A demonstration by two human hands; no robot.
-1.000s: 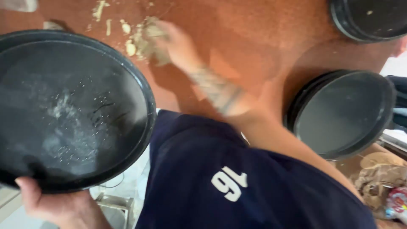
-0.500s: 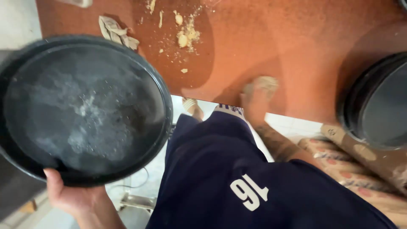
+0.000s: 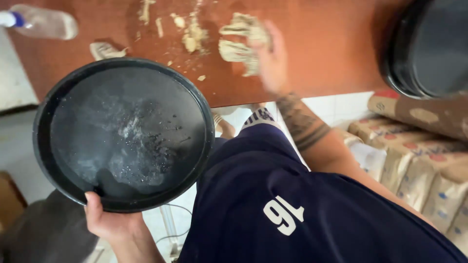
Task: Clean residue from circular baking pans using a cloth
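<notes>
Clutter lies about the reddish-brown worktop (image 3: 331,53): a clear plastic bottle (image 3: 41,22) lies on its side at the far left corner, pale dough scraps (image 3: 190,34) and crumbs are scattered across the middle, and a folded scrap (image 3: 105,49) rests just beyond the rim of the held pan. At the right end, a stack of dark round pans (image 3: 429,46) sits on the worktop, its far side cut off by the frame; how many are in the stack cannot be told. Below the worktop's right edge, brown paper sacks (image 3: 414,160) are piled against a white tiled wall, at least four of them showing, with a rolled brown bag (image 3: 424,114) lying across the top.

One bottle, one held pan and one larger clump of dough (image 3: 241,41) can be counted.

The left hand (image 3: 109,219) grasps the near rim of a black round pan (image 3: 124,134), thumb hooked over the edge; the pan is held in the air in front of the worktop, overlapping its near edge, its inside dusted with white flour and specks. The right hand (image 3: 273,61) is blurred, with its fingers laid flat and open on the dough clump at the worktop's middle, touching it rather than closing on it. A dark blue shirt (image 3: 292,204) fills the lower part of the view.
</notes>
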